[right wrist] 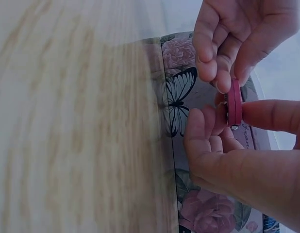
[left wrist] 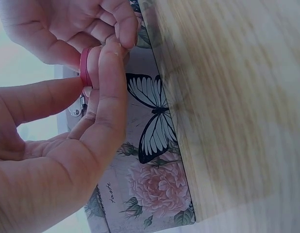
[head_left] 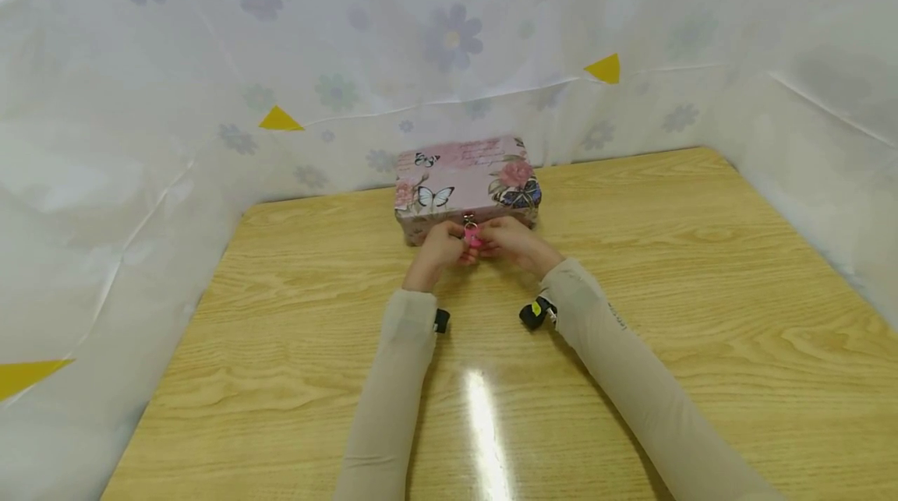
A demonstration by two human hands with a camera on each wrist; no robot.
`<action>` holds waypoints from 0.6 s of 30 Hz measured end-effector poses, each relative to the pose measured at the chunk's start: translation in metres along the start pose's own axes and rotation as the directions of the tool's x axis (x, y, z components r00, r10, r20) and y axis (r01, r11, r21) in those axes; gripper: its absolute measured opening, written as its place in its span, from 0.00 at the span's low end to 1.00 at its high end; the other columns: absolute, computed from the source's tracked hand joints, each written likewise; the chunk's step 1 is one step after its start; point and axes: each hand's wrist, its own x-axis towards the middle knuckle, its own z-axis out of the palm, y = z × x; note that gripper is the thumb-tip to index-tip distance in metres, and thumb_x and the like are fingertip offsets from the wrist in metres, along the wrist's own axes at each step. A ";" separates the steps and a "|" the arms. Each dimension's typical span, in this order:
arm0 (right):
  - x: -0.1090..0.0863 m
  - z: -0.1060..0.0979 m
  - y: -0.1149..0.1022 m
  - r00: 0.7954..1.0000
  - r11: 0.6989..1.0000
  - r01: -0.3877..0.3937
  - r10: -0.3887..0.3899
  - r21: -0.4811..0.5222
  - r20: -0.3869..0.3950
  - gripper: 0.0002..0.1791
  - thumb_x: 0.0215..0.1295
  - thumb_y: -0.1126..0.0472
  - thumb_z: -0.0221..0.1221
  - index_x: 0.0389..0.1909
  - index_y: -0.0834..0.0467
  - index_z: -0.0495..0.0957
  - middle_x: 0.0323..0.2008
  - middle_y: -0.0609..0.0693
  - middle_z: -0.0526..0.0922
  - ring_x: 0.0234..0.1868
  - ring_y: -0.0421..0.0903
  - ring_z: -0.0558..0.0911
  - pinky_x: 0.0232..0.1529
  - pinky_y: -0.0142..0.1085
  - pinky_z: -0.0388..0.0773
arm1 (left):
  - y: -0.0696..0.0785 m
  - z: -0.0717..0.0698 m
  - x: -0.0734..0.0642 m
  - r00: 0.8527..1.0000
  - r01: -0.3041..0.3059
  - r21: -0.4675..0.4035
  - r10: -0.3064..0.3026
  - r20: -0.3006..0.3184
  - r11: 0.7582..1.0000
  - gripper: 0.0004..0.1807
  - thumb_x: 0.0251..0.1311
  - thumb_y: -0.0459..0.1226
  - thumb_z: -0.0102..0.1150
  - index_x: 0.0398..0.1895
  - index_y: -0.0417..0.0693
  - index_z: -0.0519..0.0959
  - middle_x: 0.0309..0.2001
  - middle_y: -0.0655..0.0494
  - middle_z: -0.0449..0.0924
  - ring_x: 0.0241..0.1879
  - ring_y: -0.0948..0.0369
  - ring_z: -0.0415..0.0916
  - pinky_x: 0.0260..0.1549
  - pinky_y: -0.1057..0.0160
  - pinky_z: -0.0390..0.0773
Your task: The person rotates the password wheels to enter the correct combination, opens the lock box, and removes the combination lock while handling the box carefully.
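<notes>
A small pink padlock [head_left: 472, 235] with a metal shackle is at the front clasp [head_left: 468, 217] of a pink box [head_left: 463, 174] printed with butterflies and roses. The box's lid is down. From the left, my left hand [head_left: 443, 245] pinches the padlock between thumb and fingers; in the left wrist view the padlock [left wrist: 84, 67] shows edge-on as a thin red band. My right hand [head_left: 517, 242] pinches it from the other side, thumb against the padlock [right wrist: 235, 103] in the right wrist view. Fingers hide much of the padlock's body and the box's front.
The box stands at the back of a wood-grain table [head_left: 295, 361], near a white flowered curtain [head_left: 337, 41] that hangs behind and at both sides. Yellow tape pieces [head_left: 281, 119] stick to it. Black straps [head_left: 535, 314] show by both sleeved wrists.
</notes>
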 end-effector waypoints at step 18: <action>-0.002 0.005 0.000 1.000 0.999 0.004 -0.004 -0.042 0.000 0.18 0.74 0.68 0.40 0.57 0.78 0.64 0.32 0.49 0.75 0.31 0.38 0.76 0.44 0.33 0.79 | -0.002 0.000 0.001 1.000 -0.004 0.008 0.004 0.001 1.000 0.17 0.64 0.20 0.43 0.56 0.26 0.65 0.29 0.41 0.75 0.27 0.54 0.76 0.46 0.49 0.81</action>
